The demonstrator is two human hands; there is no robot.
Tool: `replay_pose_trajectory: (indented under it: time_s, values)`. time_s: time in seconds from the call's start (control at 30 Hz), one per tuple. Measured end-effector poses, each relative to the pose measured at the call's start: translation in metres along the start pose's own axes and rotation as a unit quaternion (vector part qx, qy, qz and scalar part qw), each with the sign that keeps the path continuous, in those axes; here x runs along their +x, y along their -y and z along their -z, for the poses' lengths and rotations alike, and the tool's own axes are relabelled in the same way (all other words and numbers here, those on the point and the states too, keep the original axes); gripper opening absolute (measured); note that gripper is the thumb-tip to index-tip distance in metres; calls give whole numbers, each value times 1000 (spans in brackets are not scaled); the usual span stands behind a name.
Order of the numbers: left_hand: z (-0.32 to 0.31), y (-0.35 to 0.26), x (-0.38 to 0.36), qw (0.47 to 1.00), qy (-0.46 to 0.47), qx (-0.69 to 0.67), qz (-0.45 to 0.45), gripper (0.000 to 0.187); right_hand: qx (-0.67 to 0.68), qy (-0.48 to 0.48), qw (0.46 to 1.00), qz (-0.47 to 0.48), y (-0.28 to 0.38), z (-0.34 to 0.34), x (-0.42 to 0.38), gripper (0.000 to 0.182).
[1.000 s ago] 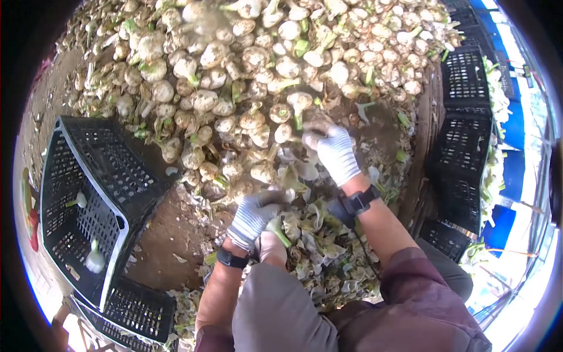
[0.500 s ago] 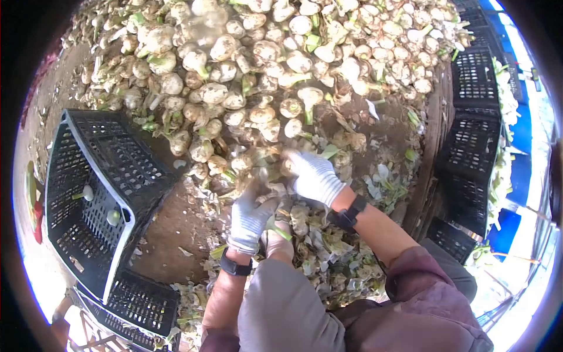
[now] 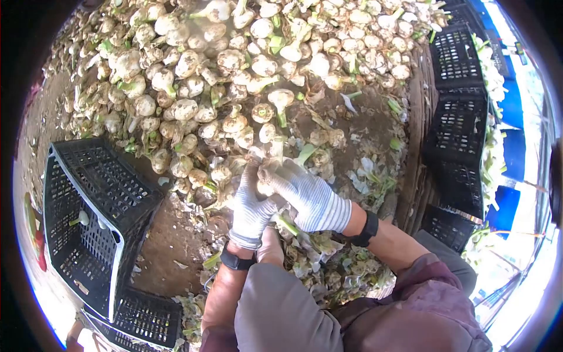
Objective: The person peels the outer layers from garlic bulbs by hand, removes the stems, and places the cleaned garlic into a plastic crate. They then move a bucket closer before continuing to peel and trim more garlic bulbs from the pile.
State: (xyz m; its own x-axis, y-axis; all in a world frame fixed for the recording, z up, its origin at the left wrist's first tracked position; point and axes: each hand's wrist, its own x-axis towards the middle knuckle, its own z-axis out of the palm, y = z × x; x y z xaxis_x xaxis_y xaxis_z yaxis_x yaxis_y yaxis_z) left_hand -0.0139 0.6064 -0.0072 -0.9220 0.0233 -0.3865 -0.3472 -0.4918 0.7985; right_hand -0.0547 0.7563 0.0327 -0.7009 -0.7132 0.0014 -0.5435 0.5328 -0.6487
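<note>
Both hands wear white striped work gloves and meet low in front of me. An onion (image 3: 265,185), pale with dirty skin, sits between their fingers and is partly covered by them. My left hand (image 3: 251,208) is closed around its near left side. My right hand (image 3: 314,196) closes over it from the right, fingers bent against it. Just beyond the fingertips lie several more onions (image 3: 234,123) with brown skins and short green stems. Beneath my hands is a litter of peeled skins and leaves (image 3: 331,258).
A large heap of onions (image 3: 187,64) spreads across the far ground. At left, a black plastic crate (image 3: 105,176) lies on its side with a few cleaned onions inside. Stacked black crates (image 3: 454,126) filled with pale stems stand along the right, beside wooden boards (image 3: 419,123).
My hands have come together; the right hand moved back from the heap's edge, and the onion is now between both. The view has shifted slightly, so the heap sits further left.
</note>
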Motion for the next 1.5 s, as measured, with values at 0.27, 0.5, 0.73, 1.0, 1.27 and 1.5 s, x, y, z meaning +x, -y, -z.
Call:
replay_pose_trajectory:
  time_s: [0.27,0.5,0.73,1.0,1.27,1.5]
  values:
    - [1,2,7,988,7,32,149,54,-266,1,933,-241,-63,24,-11,65]
    - [-26,-6,9,979,66,178,79,80,480,-115,779,-387,-43,9,-17,57]
    - [-22,-3,6,855,63,509,-82,84,447,-194,798,-354,-30,2,-11,58]
    - [-20,3,6,791,77,581,-175,85,458,-200,797,-339,-37,-3,-16,60]
    - [-14,-4,12,977,101,-117,145,97,678,-162,660,-282,-33,15,-36,70]
    - [-29,-14,13,980,139,6,138,91,608,-113,671,-410,-24,33,-33,34]
